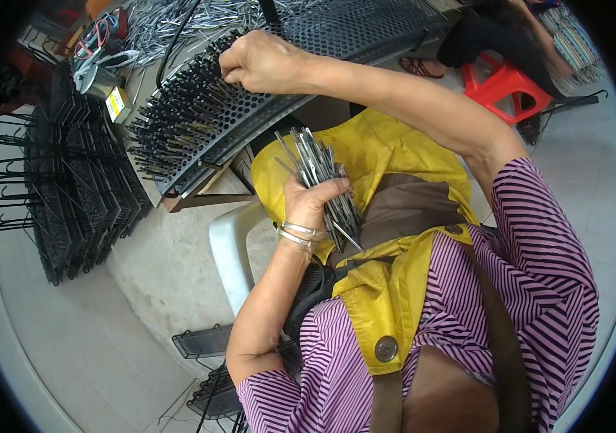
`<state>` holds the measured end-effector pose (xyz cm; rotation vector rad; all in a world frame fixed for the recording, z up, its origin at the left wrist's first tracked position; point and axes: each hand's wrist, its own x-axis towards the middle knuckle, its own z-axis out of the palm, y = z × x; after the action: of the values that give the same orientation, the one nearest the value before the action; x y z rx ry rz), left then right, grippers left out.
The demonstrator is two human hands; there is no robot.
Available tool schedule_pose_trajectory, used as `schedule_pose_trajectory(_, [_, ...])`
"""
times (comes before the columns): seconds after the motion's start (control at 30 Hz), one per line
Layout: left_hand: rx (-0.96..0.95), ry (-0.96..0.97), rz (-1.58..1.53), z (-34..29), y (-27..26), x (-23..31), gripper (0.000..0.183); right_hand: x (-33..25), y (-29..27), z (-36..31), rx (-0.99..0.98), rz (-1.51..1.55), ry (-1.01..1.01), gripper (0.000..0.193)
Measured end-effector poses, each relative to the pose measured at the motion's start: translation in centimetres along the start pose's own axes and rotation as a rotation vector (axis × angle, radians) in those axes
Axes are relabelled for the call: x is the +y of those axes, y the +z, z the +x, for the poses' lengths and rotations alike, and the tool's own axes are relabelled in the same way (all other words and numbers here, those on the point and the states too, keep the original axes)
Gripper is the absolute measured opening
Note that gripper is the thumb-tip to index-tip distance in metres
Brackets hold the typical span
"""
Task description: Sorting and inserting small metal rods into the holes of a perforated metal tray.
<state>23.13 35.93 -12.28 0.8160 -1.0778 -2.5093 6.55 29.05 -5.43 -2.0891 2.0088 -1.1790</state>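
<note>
My left hand (306,200), with two bangles at the wrist, is wrapped round a bundle of thin silver-grey metal rods (315,160) above my lap. The rods fan out a little at the top, and one pokes out low. Farther off, my right hand (268,63) is closed in a pinch over a long curved black perforated rack (365,30). Whatever its fingertips hold is hidden. Many short dark rods (192,108) stand upright in the rack's holes, crowded along its left half. Toward the right the holes show bare.
Loose silver rods (156,29) lie heaped behind the rack. Scissors (98,36), a metal can (98,81) and a small yellow-and-white box (117,105) sit at its left. Black hooked wire racks (80,180) are stacked on the left. A red stool (510,90) and another person's sandalled foot (423,67) are at the far right.
</note>
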Motion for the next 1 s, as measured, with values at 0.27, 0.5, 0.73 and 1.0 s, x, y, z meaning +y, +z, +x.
schedule_pose_trajectory(0.27, [-0.010, -0.004, -0.010, 0.0, -0.1, -0.1, 0.029, -1.0, -0.2, 1.2, -0.062, -0.093, 0.049, 0.026])
schedule_pose_trajectory(0.5, [-0.008, -0.016, -0.011, -0.2, -0.1, 0.2, 0.026, -0.5, 0.6, 0.3, -0.196, -0.242, 0.005, 0.025])
schedule_pose_trajectory(0.73, [-0.024, -0.033, -0.019, -0.2, -0.1, 0.2, 0.027, 1.6, -0.5, -2.6, 0.159, 0.100, 0.140, 0.023])
schedule_pose_trajectory(1.0, [-0.002, -0.011, -0.003, 0.0, -0.2, 0.0, 0.030, 1.6, 1.1, -3.9, 0.254, 0.101, 0.061, 0.017])
